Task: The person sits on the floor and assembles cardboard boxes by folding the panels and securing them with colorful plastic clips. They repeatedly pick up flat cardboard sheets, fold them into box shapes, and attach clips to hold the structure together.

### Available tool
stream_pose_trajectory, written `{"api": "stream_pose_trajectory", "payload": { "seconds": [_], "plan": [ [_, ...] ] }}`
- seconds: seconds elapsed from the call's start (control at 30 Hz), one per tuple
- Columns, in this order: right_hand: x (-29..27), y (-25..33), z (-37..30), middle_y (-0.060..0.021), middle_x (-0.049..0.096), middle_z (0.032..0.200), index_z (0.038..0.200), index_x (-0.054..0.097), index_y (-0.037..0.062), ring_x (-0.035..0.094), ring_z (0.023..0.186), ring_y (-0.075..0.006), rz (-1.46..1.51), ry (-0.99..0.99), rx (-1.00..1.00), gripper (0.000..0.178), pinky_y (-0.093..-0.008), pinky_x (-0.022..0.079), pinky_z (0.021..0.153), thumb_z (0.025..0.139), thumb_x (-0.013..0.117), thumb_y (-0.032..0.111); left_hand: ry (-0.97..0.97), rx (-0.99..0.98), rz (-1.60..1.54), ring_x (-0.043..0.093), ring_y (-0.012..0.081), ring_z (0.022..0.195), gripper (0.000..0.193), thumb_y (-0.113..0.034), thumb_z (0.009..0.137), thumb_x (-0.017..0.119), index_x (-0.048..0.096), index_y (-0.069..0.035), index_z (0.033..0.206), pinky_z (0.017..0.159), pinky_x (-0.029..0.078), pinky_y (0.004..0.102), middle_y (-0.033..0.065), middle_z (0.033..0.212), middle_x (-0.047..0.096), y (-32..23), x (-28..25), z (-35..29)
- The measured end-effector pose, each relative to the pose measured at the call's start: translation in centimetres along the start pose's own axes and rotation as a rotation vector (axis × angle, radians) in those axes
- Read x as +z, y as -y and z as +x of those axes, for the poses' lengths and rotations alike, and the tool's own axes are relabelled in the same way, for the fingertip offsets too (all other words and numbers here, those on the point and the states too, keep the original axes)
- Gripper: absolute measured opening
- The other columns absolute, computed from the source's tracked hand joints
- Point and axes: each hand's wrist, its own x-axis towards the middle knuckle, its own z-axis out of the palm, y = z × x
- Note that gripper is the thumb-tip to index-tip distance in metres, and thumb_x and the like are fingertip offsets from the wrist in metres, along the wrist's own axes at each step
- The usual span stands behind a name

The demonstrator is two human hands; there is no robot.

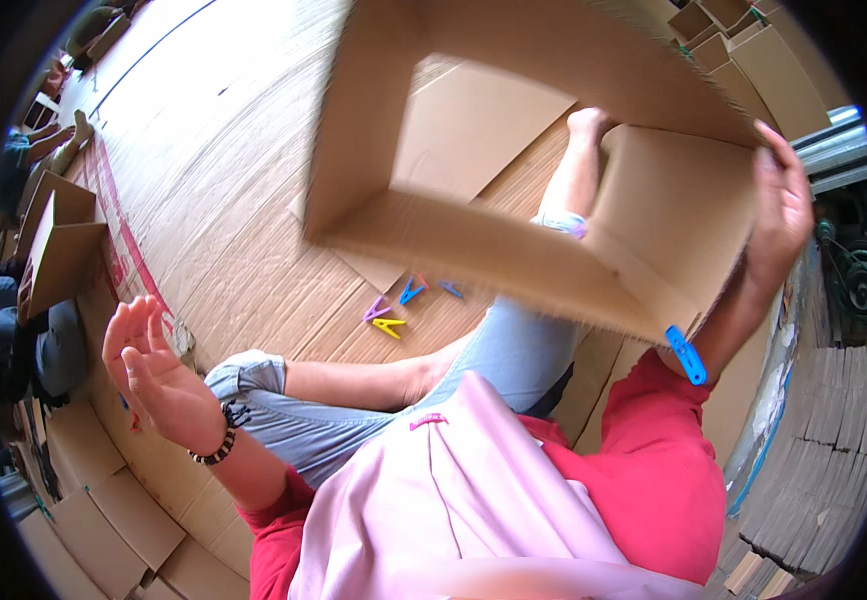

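Note:
A brown cardboard box (494, 240), its middle open so the floor shows through, is held up tilted over my legs, its edges blurred. My right hand (782, 210) grips its right side, fingers over the edge. A blue clothespin (686, 355) is clipped at the box's lower right corner, near my right forearm. Off to the left, my left hand (169, 375) is raised with the fingers apart, holding nothing. On the floor between my legs and the box lie a purple clothespin (374, 311), a yellow clothespin (389, 327) and blue clothespins (411, 292).
Flat cardboard sheets (484, 120) lie on the cardboard-covered floor beyond the box. Stacked flat cardboard (834, 440) stands at my right, below a coiled dark cable (854, 265). At the left, another person's legs (29, 345) are beside an open box (64, 245). More cartons (119, 520) lie lower left.

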Motion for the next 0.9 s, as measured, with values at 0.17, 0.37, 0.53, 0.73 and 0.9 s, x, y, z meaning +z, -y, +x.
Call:
{"api": "stream_pose_trajectory", "payload": {
  "seconds": [0.17,0.37,0.53,0.73,0.9],
  "plan": [
    [-7.7,-2.6,3.2,-0.0104,0.071,0.096,0.110,0.067,0.0056,0.066,0.082,-0.0150,-0.358,-0.469,-0.151,0.020,-0.0278,0.053,0.071,0.092,0.060,0.013,-0.006,-0.146,0.023,0.059,0.0246,0.102,0.036,-0.021,0.097,0.045,0.052,0.004,0.121,0.096,0.044,0.0404,0.0167,0.110,0.061,1.8,-1.1,-0.5],
    [-6.9,-13.1,4.5,-0.0157,0.065,0.108,0.110,0.063,0.0096,0.062,0.100,-0.0312,-0.816,-0.346,-0.154,0.031,-0.0405,0.050,0.082,0.087,0.061,0.029,0.110,-0.177,-0.033,0.060,0.0215,0.097,0.031,-0.015,0.097,0.044,0.055,0.005,0.119,0.090,0.046,0.0371,0.0155,0.106,0.061,3.0,0.9,-1.1],
    [-4.4,-22.3,0.5,-0.0200,0.043,0.137,0.124,0.054,0.0088,0.038,0.131,-0.0330,-0.707,-0.115,-0.001,0.043,-0.0419,0.033,0.107,0.084,0.064,0.022,0.173,-0.094,0.028,0.060,0.0239,0.096,0.028,-0.010,0.095,0.045,0.055,0.005,0.117,0.091,0.046,0.0372,0.0165,0.106,0.061,0.6,2.3,-1.3],
    [-6.1,-26.0,0.7,-0.0211,0.032,0.145,0.133,0.045,0.0085,0.029,0.136,-0.0349,-0.607,-0.239,0.198,0.056,-0.0435,0.026,0.111,0.084,0.065,0.024,0.356,0.254,0.025,0.059,0.0260,0.091,0.027,-0.015,0.091,0.047,0.056,0.002,0.109,0.095,0.042,0.0478,0.0183,0.102,0.061,-3.6,3.5,0.0],
    [-5.7,-27.6,1.6,-0.0169,0.026,0.151,0.137,0.042,0.0050,0.034,0.135,-0.0299,-0.006,-0.122,0.401,0.055,-0.0372,0.028,0.110,0.091,0.062,0.027,0.434,0.223,0.008,0.059,0.0259,0.091,0.026,-0.018,0.090,0.048,0.056,0.001,0.106,0.097,0.040,0.0504,0.0180,0.097,0.062,-2.7,5.9,-0.1]
  ]
}}
